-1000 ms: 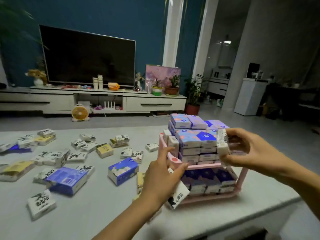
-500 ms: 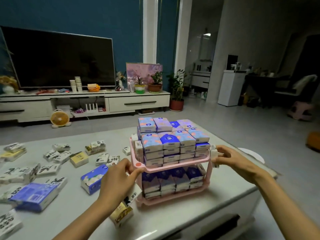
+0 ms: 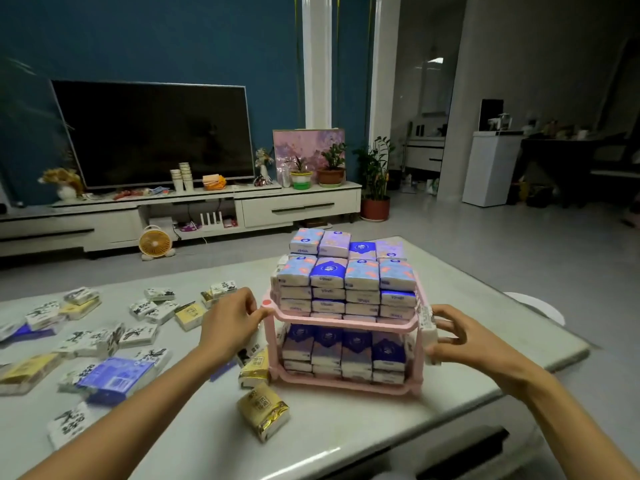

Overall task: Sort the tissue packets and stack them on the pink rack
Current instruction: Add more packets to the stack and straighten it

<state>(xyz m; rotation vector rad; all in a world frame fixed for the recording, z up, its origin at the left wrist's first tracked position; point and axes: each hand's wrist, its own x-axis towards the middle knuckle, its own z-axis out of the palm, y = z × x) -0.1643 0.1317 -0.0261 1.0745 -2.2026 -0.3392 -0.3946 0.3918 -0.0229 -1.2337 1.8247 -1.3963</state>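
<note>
The left grip curls its fingers round the top-left corner of the pink rack. The right grip pinches a white packet, held upright against the rack's right end. The rack stands on the desk, near its front edge, between the two grips. Both tiers are packed with blue packets. The top tier carries several layers that rise above the rim, and the lower tier is filled with stacks of darker blue ones. Just left of the rack's foot lie gold packets. Further left, black-and-white packets, yellow packets and a large blue pack lie scattered over the desk. Beyond the desk, a dark TV stands on a low white cabinet against a blue wall.
</note>
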